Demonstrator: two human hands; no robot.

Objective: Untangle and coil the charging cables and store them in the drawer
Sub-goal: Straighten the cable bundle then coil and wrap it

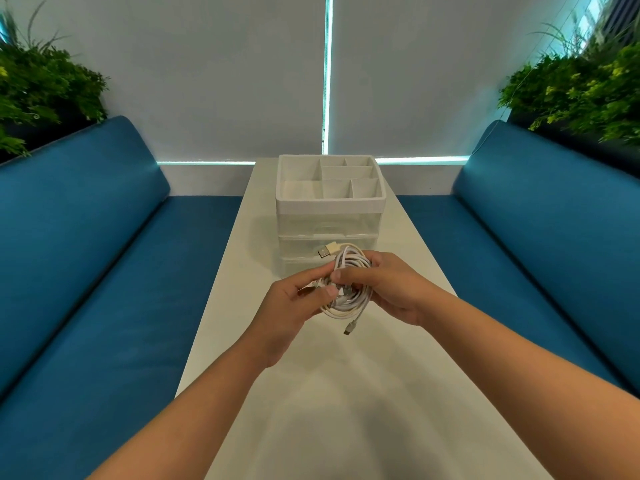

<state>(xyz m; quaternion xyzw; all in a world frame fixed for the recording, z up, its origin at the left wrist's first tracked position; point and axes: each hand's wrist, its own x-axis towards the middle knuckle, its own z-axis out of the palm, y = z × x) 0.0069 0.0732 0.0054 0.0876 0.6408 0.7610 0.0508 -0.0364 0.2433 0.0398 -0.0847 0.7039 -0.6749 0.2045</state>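
Head view: both hands are up over the middle of the white bench (pixel 346 393), working one bundle of white charging cables (pixel 348 285). Left hand (pixel 292 306) pinches a plug end w/ thumb & fingertips at the bundle's 9 o'clock; right hand (pixel 394 289) curls round the loops from 3 o'clock, thumb pressed across the top. A USB-A plug (pixel 325 251) pokes out at 11 o'clock, a smaller plug (pixel 349 328) dangles at 6. The drawer organiser (pixel 330 216) stands at 12, just beyond the hands, drawers all closed as far as I can tell, top tray bare. Looks like early untangling. To do it well, I'd say: find one free end, feed it back thru the loops rather than tugging, keep the rest loosely held so knots don't tighten, then coil each cable separately. No brand, label or readable writing anywhere.
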